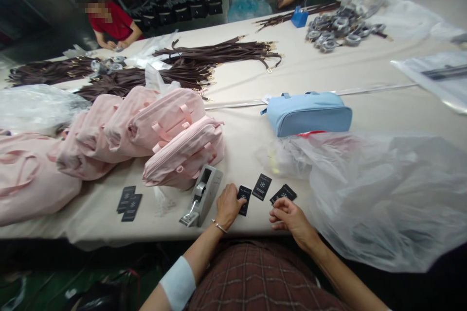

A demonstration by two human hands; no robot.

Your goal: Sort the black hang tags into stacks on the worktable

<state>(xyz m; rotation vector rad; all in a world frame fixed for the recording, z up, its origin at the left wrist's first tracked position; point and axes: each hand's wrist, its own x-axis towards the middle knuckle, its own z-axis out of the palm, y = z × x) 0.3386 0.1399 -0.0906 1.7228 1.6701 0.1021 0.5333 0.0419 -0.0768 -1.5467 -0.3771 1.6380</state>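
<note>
My left hand (228, 205) rests on the white table's near edge, fingers curled over a small black tag (244, 198). My right hand (289, 218) lies beside it, fingers pinched loosely at the corner of another black tag (283, 194). A third black tag (261, 186) lies between them, a little farther back. A grey tape dispenser (202, 196) stands just left of my left hand. Behind it lies a row of pink bags (166, 129), and a light blue bag (308, 112) sits farther back to the right.
Clear plastic bags (379, 189) cover the table (241, 141) at right. Two more black tags (129, 202) lie at left. Brown straps (204, 58) and wrapped rolls (335, 31) sit at the back, where two other people work at the far side.
</note>
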